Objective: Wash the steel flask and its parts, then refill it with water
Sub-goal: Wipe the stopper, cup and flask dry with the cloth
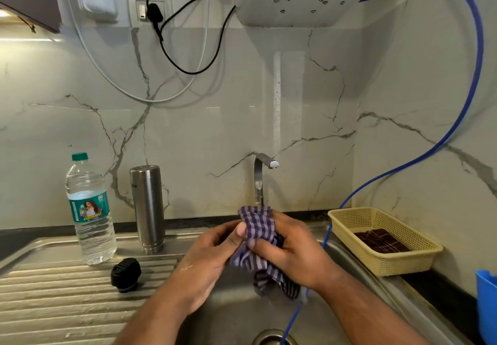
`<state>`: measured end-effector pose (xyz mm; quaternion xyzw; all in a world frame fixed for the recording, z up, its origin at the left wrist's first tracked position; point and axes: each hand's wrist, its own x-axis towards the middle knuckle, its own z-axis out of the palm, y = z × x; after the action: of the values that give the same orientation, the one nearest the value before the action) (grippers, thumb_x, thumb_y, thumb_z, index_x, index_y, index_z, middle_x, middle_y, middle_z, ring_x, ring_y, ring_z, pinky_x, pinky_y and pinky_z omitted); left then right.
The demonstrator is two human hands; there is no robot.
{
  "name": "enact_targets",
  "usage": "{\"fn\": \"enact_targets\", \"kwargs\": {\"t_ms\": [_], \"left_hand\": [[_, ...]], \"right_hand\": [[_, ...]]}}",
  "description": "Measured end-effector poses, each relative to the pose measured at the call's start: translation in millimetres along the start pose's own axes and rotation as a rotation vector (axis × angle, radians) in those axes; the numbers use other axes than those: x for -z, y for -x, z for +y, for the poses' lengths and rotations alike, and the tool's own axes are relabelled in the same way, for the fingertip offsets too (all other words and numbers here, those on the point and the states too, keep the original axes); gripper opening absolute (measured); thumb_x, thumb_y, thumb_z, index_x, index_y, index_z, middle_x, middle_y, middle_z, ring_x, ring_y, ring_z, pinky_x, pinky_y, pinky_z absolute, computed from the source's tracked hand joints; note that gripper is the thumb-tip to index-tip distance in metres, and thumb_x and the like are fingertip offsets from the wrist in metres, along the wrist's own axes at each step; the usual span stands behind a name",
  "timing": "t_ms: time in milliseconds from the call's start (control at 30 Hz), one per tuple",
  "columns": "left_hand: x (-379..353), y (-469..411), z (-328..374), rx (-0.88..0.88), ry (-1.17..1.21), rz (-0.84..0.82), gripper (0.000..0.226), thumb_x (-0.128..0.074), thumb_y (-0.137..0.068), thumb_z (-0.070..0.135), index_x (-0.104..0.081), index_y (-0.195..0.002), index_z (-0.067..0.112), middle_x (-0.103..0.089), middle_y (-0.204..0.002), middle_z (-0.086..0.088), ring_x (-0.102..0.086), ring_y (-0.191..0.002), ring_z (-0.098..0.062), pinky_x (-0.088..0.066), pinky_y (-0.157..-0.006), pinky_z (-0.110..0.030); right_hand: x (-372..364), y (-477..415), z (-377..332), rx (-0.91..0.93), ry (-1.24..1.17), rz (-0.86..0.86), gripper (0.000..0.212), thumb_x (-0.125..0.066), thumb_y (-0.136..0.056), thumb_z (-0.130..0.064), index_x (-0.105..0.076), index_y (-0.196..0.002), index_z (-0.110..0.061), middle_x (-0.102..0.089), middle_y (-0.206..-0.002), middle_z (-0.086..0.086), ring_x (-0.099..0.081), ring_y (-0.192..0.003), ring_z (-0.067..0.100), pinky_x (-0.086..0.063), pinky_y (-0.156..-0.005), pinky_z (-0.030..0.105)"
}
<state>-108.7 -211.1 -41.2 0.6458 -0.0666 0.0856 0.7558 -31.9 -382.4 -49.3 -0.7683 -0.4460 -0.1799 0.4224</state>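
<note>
The steel flask [148,207] stands upside down on the ribbed drainboard [53,304], mouth down. Its black stopper [125,274] lies on the drainboard in front of it. Over the sink bowl [236,315], my left hand [212,258] and my right hand [293,250] both grip a purple-and-white checked cloth [259,233] bunched between them. Whether the cloth wraps another flask part is hidden. The tap [262,175] stands behind the hands with no water running.
A clear plastic water bottle [90,210] with a green cap stands left of the flask. A yellow basket [384,240] holding a dark cloth sits right of the sink. A thin blue hose [457,119] runs down into the drain [274,338]. A blue container [486,304] is at the right edge.
</note>
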Motion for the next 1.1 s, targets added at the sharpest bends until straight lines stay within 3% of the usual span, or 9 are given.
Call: {"fn": "enact_targets", "kwargs": {"t_ms": [133, 300, 400, 467, 633, 800, 867, 967, 1100], "left_hand": [[-7, 1, -1, 0.013, 0.06, 0.134, 0.042, -0.068, -0.077, 0.041, -0.081, -0.094, 0.005, -0.077, -0.104, -0.02, -0.074, -0.099, -0.029, -0.053, -0.089, -0.04], [-38, 1, -9, 0.202, 0.359, 0.3, 0.055, -0.055, -0.094, 0.054, -0.075, -0.106, 0.004, -0.077, -0.102, -0.019, -0.077, -0.084, -0.03, -0.055, -0.073, -0.042], [-31, -4, -5, 0.242, 0.626, 0.328, 0.06, -0.056, -0.093, 0.054, -0.072, -0.108, -0.002, -0.074, -0.11, -0.026, -0.077, -0.086, -0.035, -0.053, -0.077, -0.046], [-21, -7, -4, 0.22, 0.689, 0.345, 0.065, -0.053, -0.094, 0.057, -0.067, -0.115, -0.003, -0.074, -0.109, -0.026, -0.076, -0.093, -0.036, -0.052, -0.08, -0.046], [-35, 0, -7, 0.234, 0.573, 0.309, 0.043, -0.047, -0.105, 0.031, -0.072, -0.114, -0.003, -0.075, -0.106, -0.024, -0.074, -0.095, -0.033, -0.055, -0.087, -0.042], [-37, -3, -14, 0.219, 0.486, 0.229, 0.049, -0.052, -0.101, 0.044, -0.066, -0.13, 0.008, -0.071, -0.122, -0.021, -0.069, -0.114, -0.036, -0.05, -0.105, -0.052], [-34, -3, -13, 0.189, 0.373, 0.235, 0.043, -0.059, -0.099, 0.041, -0.059, -0.132, 0.015, -0.074, -0.115, -0.017, -0.072, -0.109, -0.033, -0.056, -0.096, -0.051], [-27, -2, -11, 0.115, 0.136, 0.278, 0.034, -0.066, -0.096, 0.032, -0.061, -0.118, 0.008, -0.078, -0.088, -0.008, -0.075, -0.079, -0.017, -0.058, -0.07, -0.034], [-24, 2, -5, 0.104, 0.077, 0.168, 0.023, -0.059, -0.099, 0.02, -0.077, -0.101, 0.005, -0.079, -0.097, -0.012, -0.075, -0.083, -0.018, -0.054, -0.084, -0.035]], "right_hand": [[-18, 2, -5, -0.023, -0.124, 0.183, 0.019, -0.067, -0.095, -0.024, -0.075, -0.111, -0.018, -0.073, -0.102, -0.009, -0.07, -0.097, 0.009, -0.057, -0.083, 0.038], [-47, 3, -14, -0.226, -0.14, 0.414, 0.012, -0.058, -0.1, -0.037, -0.068, -0.103, -0.031, -0.069, -0.095, -0.013, -0.065, -0.092, 0.003, -0.055, -0.084, 0.035], [-47, 7, -15, -0.048, 0.01, 0.143, 0.034, -0.051, -0.099, -0.054, -0.055, -0.129, -0.039, -0.056, -0.125, -0.016, -0.05, -0.12, 0.001, -0.044, -0.101, 0.024], [-50, 7, -12, 0.074, 0.162, -0.023, 0.053, -0.048, -0.098, -0.054, -0.044, -0.145, -0.03, -0.043, -0.14, -0.011, -0.039, -0.13, 0.007, -0.039, -0.108, 0.023], [-50, 3, -3, 0.053, 0.055, 0.161, 0.045, -0.05, -0.097, -0.042, -0.055, -0.138, -0.024, -0.053, -0.131, -0.01, -0.051, -0.123, 0.005, -0.043, -0.103, 0.022], [-49, 2, -8, -0.097, -0.065, 0.322, 0.041, -0.04, -0.097, -0.048, -0.066, -0.123, -0.03, -0.066, -0.112, -0.017, -0.062, -0.107, 0.0, -0.049, -0.092, 0.02], [-46, 0, -8, -0.155, -0.102, 0.39, 0.036, -0.041, -0.097, -0.049, -0.066, -0.116, -0.032, -0.066, -0.104, -0.016, -0.063, -0.1, 0.001, -0.049, -0.084, 0.018], [-39, 0, -3, -0.18, -0.09, 0.432, 0.023, -0.046, -0.099, -0.042, -0.065, -0.109, -0.033, -0.064, -0.1, -0.015, -0.063, -0.097, 0.003, -0.046, -0.078, 0.013], [-36, 2, 0, -0.105, -0.031, 0.389, 0.025, -0.047, -0.096, -0.04, -0.065, -0.114, -0.037, -0.064, -0.105, -0.018, -0.063, -0.103, 0.004, -0.048, -0.084, 0.015]]}}
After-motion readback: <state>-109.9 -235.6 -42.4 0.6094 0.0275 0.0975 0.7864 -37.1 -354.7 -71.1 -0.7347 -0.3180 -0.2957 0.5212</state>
